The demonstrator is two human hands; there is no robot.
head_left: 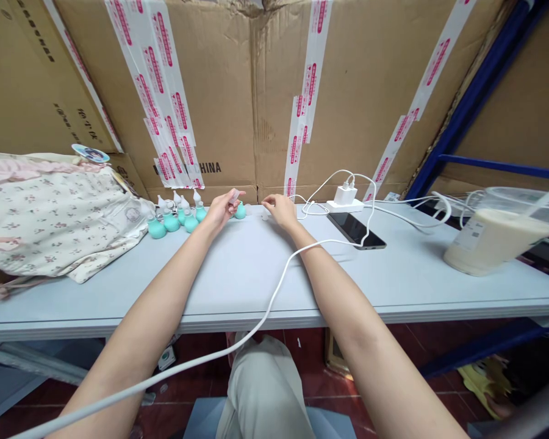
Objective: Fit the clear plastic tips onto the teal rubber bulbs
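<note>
On the far part of the table, my left hand (pixel 222 208) is closed around a small translucent pinkish nozzle tip (pixel 235 196). Just beyond its fingers shows a teal bulb (pixel 240 211), partly hidden; I cannot tell whether the hand touches it. To the right, my right hand (pixel 281 210) has its fingers pinched together low over the table, and a small clear piece (pixel 265 215) is faintly visible beneath them. Left of my hands stand several teal bulb nasal aspirators (pixel 170 221) with pale pointed tips, grouped together.
A floral cloth bag (pixel 64 213) lies at the left. At the right are a black phone (pixel 355 230), a white charger (pixel 346 194) on a power strip, and a plastic cup of milky drink (pixel 489 241). A white cable (pixel 274 299) crosses before my right forearm. Cardboard (pixel 229 91) stands behind.
</note>
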